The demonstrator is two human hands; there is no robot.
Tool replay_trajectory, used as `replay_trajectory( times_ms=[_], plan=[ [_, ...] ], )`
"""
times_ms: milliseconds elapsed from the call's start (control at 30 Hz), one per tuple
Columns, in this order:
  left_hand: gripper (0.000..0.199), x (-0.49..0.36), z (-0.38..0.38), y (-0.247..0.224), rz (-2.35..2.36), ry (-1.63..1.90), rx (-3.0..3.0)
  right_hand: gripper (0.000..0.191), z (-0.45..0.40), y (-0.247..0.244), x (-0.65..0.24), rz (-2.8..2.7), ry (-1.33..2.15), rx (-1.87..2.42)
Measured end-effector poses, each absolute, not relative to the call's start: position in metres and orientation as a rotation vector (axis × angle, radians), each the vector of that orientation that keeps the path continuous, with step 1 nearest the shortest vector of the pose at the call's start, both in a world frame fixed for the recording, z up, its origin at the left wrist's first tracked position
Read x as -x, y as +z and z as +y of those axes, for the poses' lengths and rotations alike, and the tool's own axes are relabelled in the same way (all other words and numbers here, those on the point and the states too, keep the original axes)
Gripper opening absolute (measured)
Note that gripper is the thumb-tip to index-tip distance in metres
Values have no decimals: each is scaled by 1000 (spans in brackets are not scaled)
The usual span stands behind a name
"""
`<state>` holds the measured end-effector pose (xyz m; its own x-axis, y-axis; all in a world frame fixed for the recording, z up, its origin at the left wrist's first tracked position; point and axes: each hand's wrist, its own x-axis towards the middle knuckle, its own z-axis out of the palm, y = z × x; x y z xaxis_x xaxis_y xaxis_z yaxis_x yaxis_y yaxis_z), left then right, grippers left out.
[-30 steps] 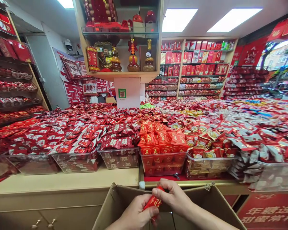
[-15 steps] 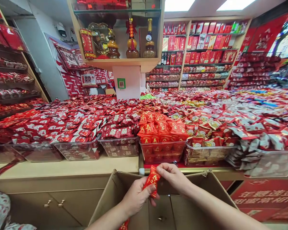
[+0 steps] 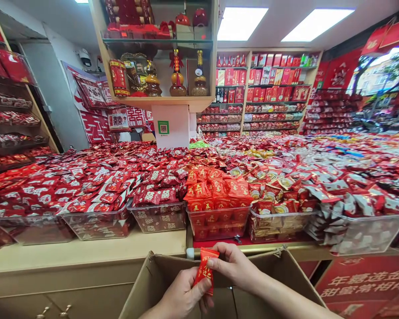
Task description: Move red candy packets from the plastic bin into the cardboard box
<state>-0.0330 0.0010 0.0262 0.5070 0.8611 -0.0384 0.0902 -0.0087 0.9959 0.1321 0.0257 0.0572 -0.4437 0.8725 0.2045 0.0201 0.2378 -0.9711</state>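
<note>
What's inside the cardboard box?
In the cardboard box: brown walls and part of the bottom, with a dark seam. The left hand, right hand and red packet cover some; the frame cuts off more. What lies there can't be told.

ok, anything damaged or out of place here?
Yes, minor: the far right corner of the cardboard box looks ragged, not clean-cut. A small dark object, too small to identify, lies on the red ledge outside the clear bins. The held packet shows no visible tear.
</note>
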Motion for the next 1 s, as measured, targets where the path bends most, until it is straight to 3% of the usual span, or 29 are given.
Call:
replay_trajectory(
  times_ms=[133, 367, 500, 767, 867, 1000],
  plan=[
    [47, 36, 0, 26, 929, 598, -1679, 25, 24, 57, -132, -1783, 1210, 886],
    [47, 38, -1, 36, 937, 534, -1854, 19, 23, 53, -131, -1817, 1341, 863],
    [45, 43, -4, 41, 936, 449, -1949, 16, 21, 56, -134, -1941, 1148, 942],
    [27, 52, -3, 37, 1005, 239, -2166, 29, 17, 62, -137, -2184, 773, 978],
    [18, 57, -5, 68, 1078, 92, -2212, 32, 22, 61, -137, -2162, 665, 1041],
    [19, 64, 10, 150, 1165, 147, -2135, 33, 30, 59, -137, -2131, 731, 1100]
  ],
)
